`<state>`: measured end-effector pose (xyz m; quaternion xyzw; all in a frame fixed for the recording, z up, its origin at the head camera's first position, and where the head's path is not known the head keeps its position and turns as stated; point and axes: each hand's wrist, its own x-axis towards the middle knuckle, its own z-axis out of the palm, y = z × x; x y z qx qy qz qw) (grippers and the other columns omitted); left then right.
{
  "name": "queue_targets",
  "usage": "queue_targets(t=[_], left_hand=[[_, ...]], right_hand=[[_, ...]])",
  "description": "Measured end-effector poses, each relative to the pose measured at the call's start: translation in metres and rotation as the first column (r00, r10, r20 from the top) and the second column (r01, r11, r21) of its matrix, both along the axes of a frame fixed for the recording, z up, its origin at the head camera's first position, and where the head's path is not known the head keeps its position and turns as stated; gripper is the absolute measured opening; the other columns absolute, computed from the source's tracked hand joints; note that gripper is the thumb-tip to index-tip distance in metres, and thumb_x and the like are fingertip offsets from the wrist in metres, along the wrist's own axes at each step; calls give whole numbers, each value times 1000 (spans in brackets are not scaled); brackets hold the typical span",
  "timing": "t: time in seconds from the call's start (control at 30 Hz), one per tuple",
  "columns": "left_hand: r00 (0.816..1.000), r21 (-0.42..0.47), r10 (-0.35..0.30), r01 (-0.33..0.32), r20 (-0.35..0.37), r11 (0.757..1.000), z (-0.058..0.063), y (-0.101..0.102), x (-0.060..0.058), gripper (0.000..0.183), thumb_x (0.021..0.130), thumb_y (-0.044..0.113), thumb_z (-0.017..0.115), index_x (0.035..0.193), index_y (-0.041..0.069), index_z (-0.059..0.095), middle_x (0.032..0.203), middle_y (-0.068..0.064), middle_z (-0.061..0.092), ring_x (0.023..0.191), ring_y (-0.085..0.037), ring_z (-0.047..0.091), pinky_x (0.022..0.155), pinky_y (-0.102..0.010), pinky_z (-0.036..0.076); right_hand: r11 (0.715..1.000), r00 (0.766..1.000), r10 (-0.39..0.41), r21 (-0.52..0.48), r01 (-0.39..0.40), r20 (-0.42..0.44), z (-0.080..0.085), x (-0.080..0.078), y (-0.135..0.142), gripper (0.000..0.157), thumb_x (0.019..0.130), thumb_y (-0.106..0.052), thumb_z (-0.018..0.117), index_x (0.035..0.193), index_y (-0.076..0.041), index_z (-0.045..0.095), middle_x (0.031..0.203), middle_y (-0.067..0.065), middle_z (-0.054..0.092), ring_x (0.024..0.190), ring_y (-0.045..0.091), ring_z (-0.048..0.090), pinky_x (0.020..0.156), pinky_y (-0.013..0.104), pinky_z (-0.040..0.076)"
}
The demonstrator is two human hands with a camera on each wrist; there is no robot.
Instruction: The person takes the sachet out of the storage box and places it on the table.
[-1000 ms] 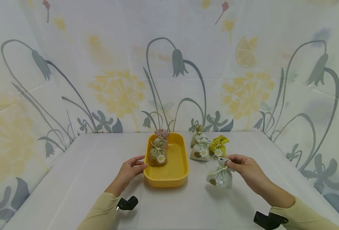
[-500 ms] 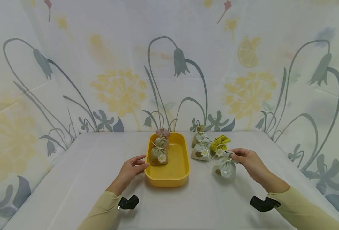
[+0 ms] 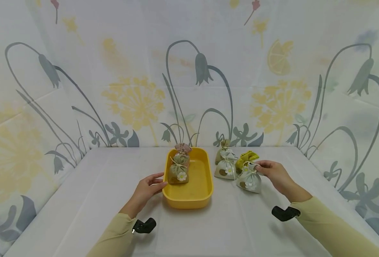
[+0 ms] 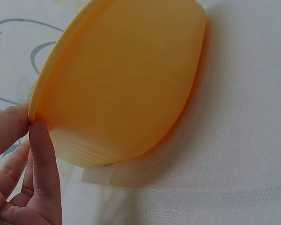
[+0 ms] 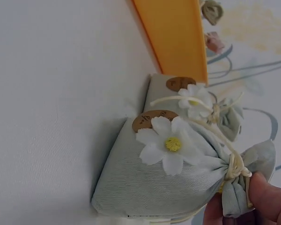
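With thumb and forefinger, my left hand [image 3: 145,192] pinches the left rim of the yellow plastic tray [image 4: 126,84], the other fingers loosely bent. Two drawstring sachets stand in the tray's left side: an olive-beige sachet [image 3: 176,175] with a white flower, and a pink sachet [image 3: 183,148] partly hidden behind it. My right hand [image 3: 279,178] grips the gathered neck of a pale grey-green sachet [image 5: 164,183]. That sachet has a white flower and a brown oval label, and its base looks to be on the table, in front of a yellow-green sachet [image 3: 246,157].
Another pale sachet [image 3: 225,170] stands just left of the held one, with an olive sachet [image 3: 219,157] behind it. The white-covered table [image 3: 240,228] meets a flower-printed cloth backdrop [image 3: 189,96] at the rear. Black wrist cameras sit on both wrists.
My right hand has moved the pale sachet away from me and lowered it, from the open table front to beside the other sachets. The left hand stays on the tray rim.
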<state>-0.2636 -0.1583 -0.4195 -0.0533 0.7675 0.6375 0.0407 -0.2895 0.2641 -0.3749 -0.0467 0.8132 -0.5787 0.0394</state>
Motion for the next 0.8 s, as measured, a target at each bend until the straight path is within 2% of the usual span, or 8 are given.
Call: queue_targets(t=[0.17,0.27,0.4,0.47,0.57,0.67,0.8], left_hand=[[1000,4,0,0,1,1000,0,0,0,47,85,15,69,129,7,54,108,-12,57,90,-19,60,82,-32,53],[1000,4,2,-2,5,1000,0,0,0,47,85,15,69,129,7,54,108,-12,56,91,-20,60,82,-32,53],[1000,5,2,-2,6,1000,0,1,0,47,85,16,70,128,7,55,108,-12,56,91,-20,60,82,-32,53],[1000,6,2,-2,7,1000,0,1,1,47,85,16,70,128,7,55,108,-12,56,91,-19,60,82,-32,53],[1000,12,2,-3,9,1000,1,1,1,47,85,15,69,129,6,54,109,-12,56,91,-19,60,82,-32,53],[1000,19,3,-3,6,1000,1,1,1,46,86,14,68,129,6,54,108,-12,56,91,-19,60,82,-32,53],[1000,19,4,-4,3,1000,0,1,1,46,86,14,68,129,6,54,108,-12,56,90,-19,60,82,-32,53]], right_hand=[[1000,999,-28,2,28,15,-4,-7,1,48,96,-22,53,127,13,44,101,-3,58,88,-1,52,95,39,42],[999,999,-45,20,45,19,-6,-9,2,55,96,-26,54,132,13,40,116,11,55,89,-2,51,97,40,42],[998,998,-53,21,53,23,-9,-6,8,63,94,-30,56,135,13,35,134,26,41,93,-2,52,99,42,41],[998,998,-53,28,53,19,-11,-4,12,64,93,-31,57,136,12,35,135,27,40,94,0,54,98,41,42],[998,999,-50,41,49,7,-12,0,17,63,93,-29,57,135,13,37,130,23,47,94,3,56,96,39,44],[997,999,-53,60,53,-2,-11,5,22,61,93,-28,58,133,13,39,124,17,53,91,1,57,95,39,45],[996,999,-49,77,50,-10,-11,14,28,60,93,-27,58,133,13,39,121,15,56,91,2,59,93,37,47]])
